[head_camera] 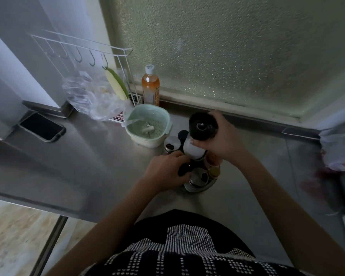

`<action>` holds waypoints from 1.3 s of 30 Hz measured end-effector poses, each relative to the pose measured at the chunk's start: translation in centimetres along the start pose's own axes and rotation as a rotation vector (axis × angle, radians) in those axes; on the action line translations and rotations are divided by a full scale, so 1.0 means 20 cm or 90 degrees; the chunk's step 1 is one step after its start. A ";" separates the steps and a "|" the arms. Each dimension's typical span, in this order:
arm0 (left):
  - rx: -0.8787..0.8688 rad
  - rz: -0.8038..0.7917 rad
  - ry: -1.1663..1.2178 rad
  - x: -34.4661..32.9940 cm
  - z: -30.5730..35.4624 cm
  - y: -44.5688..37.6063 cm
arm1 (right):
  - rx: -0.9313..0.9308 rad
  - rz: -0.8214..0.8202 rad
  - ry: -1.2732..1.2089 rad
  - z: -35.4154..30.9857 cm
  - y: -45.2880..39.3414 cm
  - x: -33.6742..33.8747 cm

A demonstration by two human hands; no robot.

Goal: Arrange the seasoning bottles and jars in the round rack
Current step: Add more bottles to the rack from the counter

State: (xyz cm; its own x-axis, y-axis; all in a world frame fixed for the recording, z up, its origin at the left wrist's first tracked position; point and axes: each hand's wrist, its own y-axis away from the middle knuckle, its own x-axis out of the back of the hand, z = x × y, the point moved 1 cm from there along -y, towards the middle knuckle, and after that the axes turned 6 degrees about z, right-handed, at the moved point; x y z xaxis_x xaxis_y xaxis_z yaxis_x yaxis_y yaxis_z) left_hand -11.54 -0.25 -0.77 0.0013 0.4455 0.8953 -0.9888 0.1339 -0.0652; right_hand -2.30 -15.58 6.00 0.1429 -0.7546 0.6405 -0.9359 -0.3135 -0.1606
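Observation:
A round metal rack stands on the steel counter in front of me, holding several small jars and bottles, among them a silver-lidded jar and a yellow-capped one. My right hand is closed around a tall black grinder, lifted above the rack's far side. A white-bodied bottle sits just under the grinder. My left hand grips a dark-capped bottle at the rack's left edge. Two shakers, one with a silver lid and one with a dark lid, stand behind the rack.
A mint-green colander bowl sits behind the rack to the left. An orange-liquid bottle stands by the frosted window. A phone, a crumpled clear plastic bag and a white wire hook rack lie further left. Bags crowd the right edge.

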 end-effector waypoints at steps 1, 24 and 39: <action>-0.011 -0.064 -0.028 -0.02 -0.01 0.00 | 0.003 -0.019 0.007 0.01 0.01 -0.02; 0.012 -0.114 0.022 -0.02 -0.12 0.03 | 0.030 -0.266 0.180 0.07 0.05 -0.18; 0.179 0.167 0.241 0.02 -0.18 0.09 | -0.029 -0.319 0.279 0.10 0.07 -0.21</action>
State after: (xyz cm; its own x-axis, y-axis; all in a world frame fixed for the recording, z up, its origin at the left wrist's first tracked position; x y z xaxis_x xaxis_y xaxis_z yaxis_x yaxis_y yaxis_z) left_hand -12.70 3.28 -2.03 -0.2489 0.7265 0.6405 -0.9648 -0.2441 -0.0981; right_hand -3.46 -14.07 1.58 0.4283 -0.2173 0.8771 -0.8047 -0.5334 0.2608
